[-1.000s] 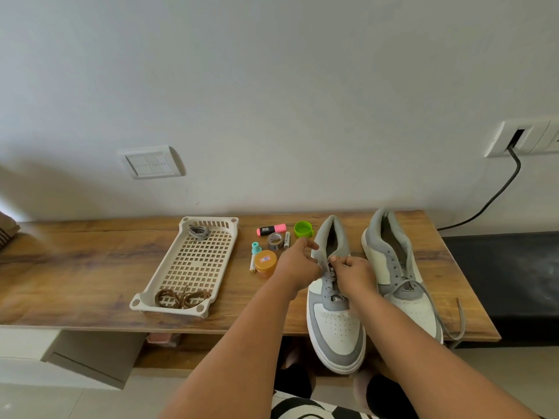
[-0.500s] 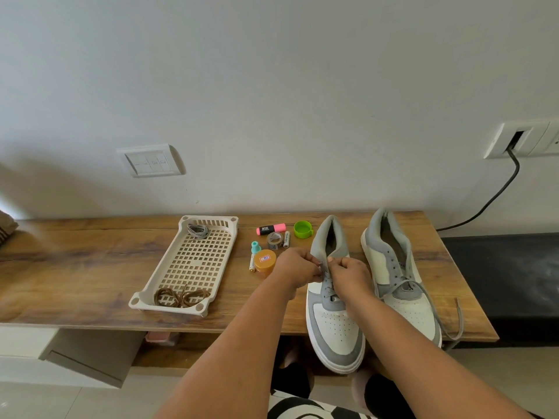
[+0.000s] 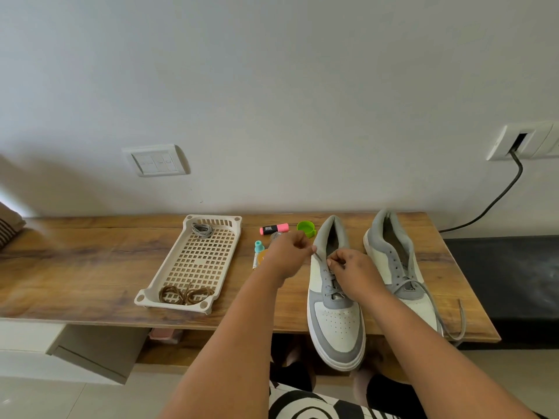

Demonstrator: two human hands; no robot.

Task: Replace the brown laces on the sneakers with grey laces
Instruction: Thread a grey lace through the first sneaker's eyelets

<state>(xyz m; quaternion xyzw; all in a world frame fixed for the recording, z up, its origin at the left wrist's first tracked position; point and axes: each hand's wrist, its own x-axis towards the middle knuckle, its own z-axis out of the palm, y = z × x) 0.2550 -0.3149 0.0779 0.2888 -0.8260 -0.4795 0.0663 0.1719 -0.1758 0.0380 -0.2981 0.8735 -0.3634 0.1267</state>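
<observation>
Pinched a grey lace [image 3: 318, 257] end with left hand [image 3: 289, 257], drawn taut off left sneaker [image 3: 334, 300] on wooden shelf [image 3: 90, 267]; right hand [image 3: 354, 272] fingers curled, pinching lace at the eyelets; brown laces [image 3: 185, 294] in tray [image 3: 169, 276]

2 grey-and-white sneakers on wooden shelf, toes toward camera. Left hand [image 3: 287, 255] pinches grey lace end [image 3: 318, 256] at left sneaker [image 3: 334, 297] upper eyelets; right hand [image 3: 352, 272] pinches lace over the tongue. Right sneaker [image 3: 396, 267] laced grey, loose ends trailing off shelf edge [image 3: 453, 322]. Perforated beige tray [image 3: 193, 264] left of hands: coiled grey lace [image 3: 202, 230] at far end, brown laces [image 3: 185, 294] at near end. Pink highlighter [image 3: 273, 228], green cap [image 3: 305, 228], small teal-capped tube [image 3: 258, 254] between tray and sneakers.
</observation>
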